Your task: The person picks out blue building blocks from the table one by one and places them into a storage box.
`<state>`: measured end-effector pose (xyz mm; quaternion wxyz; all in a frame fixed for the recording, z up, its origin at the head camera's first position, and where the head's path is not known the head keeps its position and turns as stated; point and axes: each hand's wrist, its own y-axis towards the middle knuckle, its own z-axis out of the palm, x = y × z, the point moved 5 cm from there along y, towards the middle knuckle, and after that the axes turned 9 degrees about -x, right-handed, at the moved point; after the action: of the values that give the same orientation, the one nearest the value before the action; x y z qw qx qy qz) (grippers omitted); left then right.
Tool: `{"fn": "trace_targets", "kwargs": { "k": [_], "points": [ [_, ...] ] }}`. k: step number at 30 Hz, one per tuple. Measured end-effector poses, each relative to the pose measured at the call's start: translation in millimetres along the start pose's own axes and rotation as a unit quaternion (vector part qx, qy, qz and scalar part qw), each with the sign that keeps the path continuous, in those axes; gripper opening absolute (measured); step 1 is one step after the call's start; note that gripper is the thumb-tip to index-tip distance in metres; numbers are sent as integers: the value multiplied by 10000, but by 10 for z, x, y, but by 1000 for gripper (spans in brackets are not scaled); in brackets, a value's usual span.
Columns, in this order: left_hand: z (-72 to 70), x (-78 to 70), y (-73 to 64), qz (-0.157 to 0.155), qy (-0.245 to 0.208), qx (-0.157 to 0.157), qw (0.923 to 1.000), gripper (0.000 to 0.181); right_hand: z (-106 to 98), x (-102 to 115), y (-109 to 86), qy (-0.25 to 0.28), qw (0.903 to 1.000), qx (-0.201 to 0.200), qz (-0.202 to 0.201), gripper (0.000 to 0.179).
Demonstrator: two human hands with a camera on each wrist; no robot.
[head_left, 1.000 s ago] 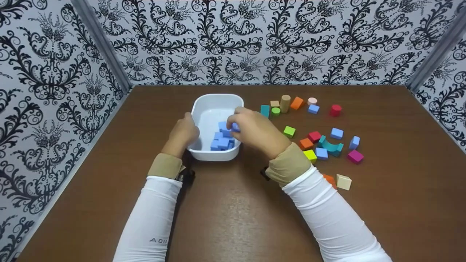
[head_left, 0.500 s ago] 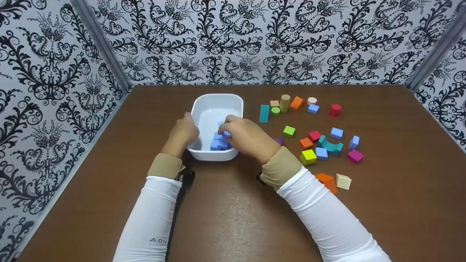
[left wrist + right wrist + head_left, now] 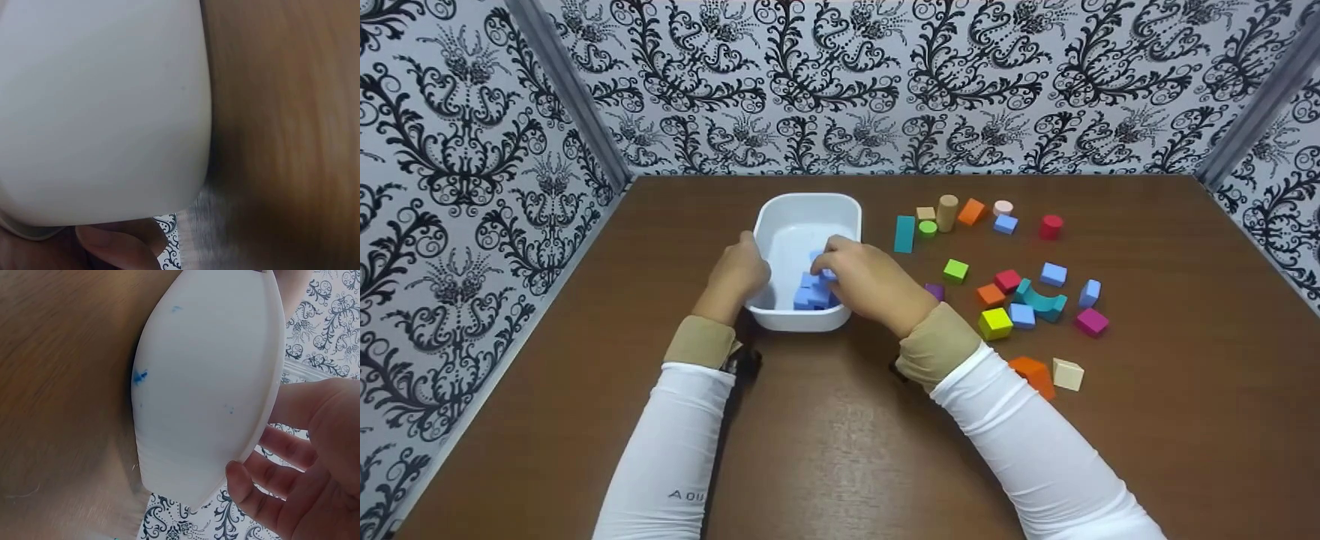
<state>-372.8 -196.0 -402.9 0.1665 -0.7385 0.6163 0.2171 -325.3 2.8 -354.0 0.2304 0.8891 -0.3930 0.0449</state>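
Note:
A white plastic tub (image 3: 787,225) stands on the brown table, with several light blue blocks (image 3: 810,296) heaped in its near part. My left hand (image 3: 739,271) grips the tub's left rim; in the left wrist view its fingers show below the white wall (image 3: 101,112). Over the right rim, my right hand (image 3: 877,289) reaches in, fingers bent down, pinching a blue block (image 3: 829,275) on the heap. The right wrist view shows its thumb and fingers at the rim, one fingertip on the outer side; the block is hidden there by the tub wall (image 3: 208,382).
Right of the tub lie several loose blocks, among them a teal block (image 3: 904,234), a tan cylinder (image 3: 947,214), a teal arch (image 3: 1044,304), a yellow cube (image 3: 995,324) and an orange block (image 3: 1033,375). Patterned walls (image 3: 840,90) bound the table at the back and sides.
My right hand has come down and slightly left with the blue block, onto the heap in the tub, then stayed nearly still. The left hand and tub have not moved.

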Motion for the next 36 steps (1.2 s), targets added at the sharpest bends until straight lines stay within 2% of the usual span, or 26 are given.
{"fn": "trace_targets", "kwargs": {
  "k": [8,16,24,32,36],
  "points": [
    [1,-1,-2,-62,-14,15,10000,58,-27,-31,-2,69,9997,-75,227,28],
    [-11,-19,0,7,54,-15,10000,56,-90,-79,-4,208,9990,-113,391,25],
    [-5,-6,2,-51,5,30,10000,57,-152,-119,1,242,9982,-132,528,23],
    [-4,-6,-11,-53,76,-18,10000,60,-229,-157,10,159,9987,-313,358,20],
    [-3,-8,-13,-73,48,-32,10000,60,-319,-231,-1,209,9980,-450,396,20]
  ]
}}
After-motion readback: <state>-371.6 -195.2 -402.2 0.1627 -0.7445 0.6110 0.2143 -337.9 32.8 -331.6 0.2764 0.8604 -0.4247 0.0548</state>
